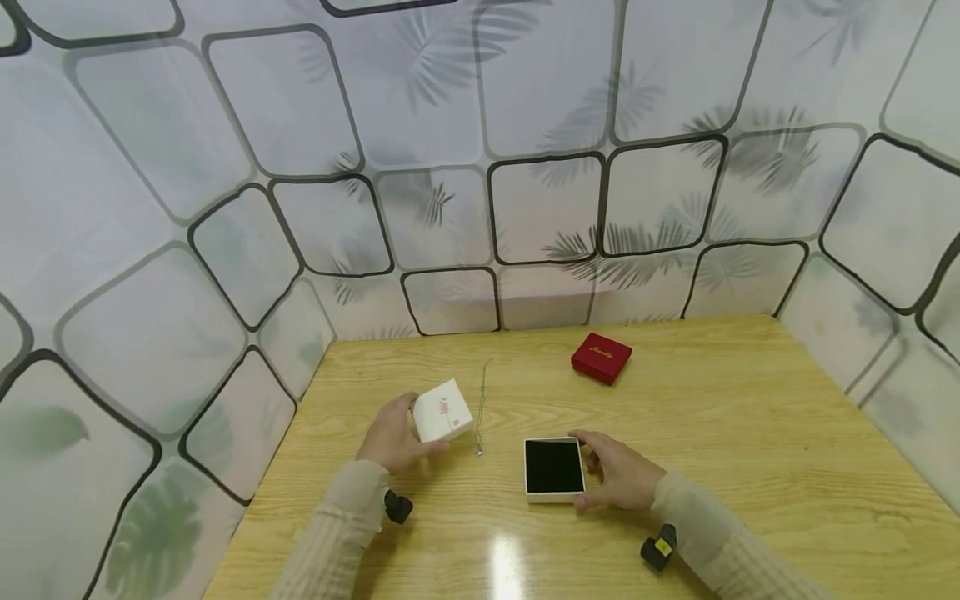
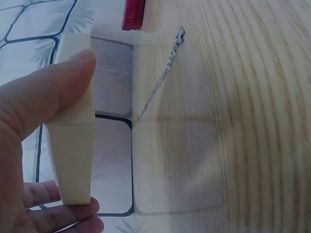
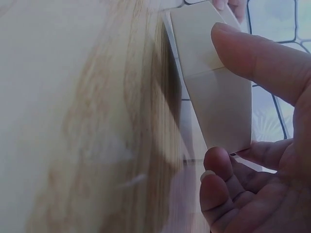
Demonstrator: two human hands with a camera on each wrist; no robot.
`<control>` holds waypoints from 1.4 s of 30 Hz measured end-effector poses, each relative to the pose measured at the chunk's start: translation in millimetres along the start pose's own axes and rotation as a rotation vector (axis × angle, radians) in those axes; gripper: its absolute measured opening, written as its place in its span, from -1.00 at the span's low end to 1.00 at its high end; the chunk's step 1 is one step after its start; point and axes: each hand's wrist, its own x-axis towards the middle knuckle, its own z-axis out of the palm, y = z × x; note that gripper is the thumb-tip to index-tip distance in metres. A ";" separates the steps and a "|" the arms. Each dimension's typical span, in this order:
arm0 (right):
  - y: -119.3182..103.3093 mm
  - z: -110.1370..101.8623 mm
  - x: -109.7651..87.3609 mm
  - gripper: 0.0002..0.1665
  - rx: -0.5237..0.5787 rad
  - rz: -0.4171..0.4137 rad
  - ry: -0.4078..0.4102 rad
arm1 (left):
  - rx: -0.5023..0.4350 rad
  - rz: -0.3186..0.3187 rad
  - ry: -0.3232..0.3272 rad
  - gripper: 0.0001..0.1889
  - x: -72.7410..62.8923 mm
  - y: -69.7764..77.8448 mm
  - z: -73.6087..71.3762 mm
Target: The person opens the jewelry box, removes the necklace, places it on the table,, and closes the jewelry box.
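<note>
My left hand [image 1: 397, 437] grips a white jewelry box lid [image 1: 442, 412] with pink printing on top, tilted above the table. In the left wrist view, the thumb lies along one side of the lid and the fingers curl round its far end. A silver necklace [image 1: 479, 451] with a small pendant lies stretched out just right of that lid. Further right, my right hand [image 1: 618, 473] pinches the white box base [image 1: 555, 498], whose inside shows a black lining. Seen from the right wrist, thumb and fingertips hold opposite sides of this base [image 3: 218, 107].
A dark red jewelry box [image 1: 602, 358] with gold lettering rests near the back of the wooden table [image 1: 720, 417]. Patterned curtain-like walls [image 1: 435, 217] with leaf prints border the table behind and at both sides. Light glares off the table front.
</note>
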 end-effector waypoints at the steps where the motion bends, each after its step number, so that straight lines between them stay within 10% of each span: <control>1: -0.1 0.0 0.3 0.19 0.000 -0.002 -0.001 | -0.005 0.002 0.002 0.09 -0.3 1.7 -0.3; 42: 1.3 5.0 8.1 0.17 0.011 -0.032 -0.024 | -0.081 0.191 -0.182 0.12 -17.4 58.8 29.7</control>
